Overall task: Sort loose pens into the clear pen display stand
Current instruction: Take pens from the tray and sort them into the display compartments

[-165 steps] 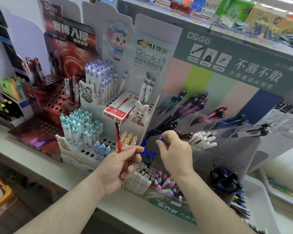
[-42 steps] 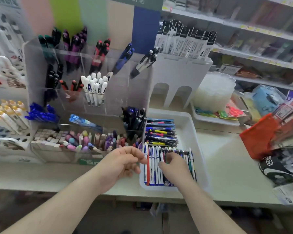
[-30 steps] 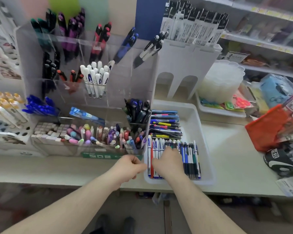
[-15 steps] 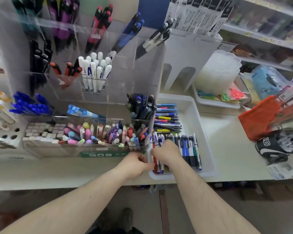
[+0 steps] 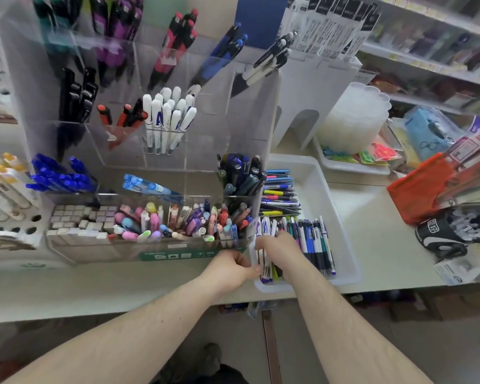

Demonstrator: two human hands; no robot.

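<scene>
The clear pen display stand (image 5: 211,139) rises at centre left, its compartments holding sorted black, red, white, blue and pastel pens. To its right a white tray (image 5: 319,178) holds loose pens (image 5: 313,245) in two piles. My right hand (image 5: 277,250) reaches into the tray's near left corner, fingers curled over a bunch of white pens (image 5: 265,268) with blue print. My left hand (image 5: 230,268) is at the tray's left edge, its curled fingertips pinching the near ends of the same bunch. The pens under my right palm are hidden.
A white perforated pen rack (image 5: 6,189) stands left of the stand. A white arched holder (image 5: 311,106), a frosted tub (image 5: 355,117), an orange pouch (image 5: 419,187) and a black pouch (image 5: 438,236) lie to the right. The counter edge (image 5: 122,309) runs below my hands.
Both hands have drawn together at the tray's near left corner and closed on the white pens. The red pen that lay between them is out of sight. The view has moved closer.
</scene>
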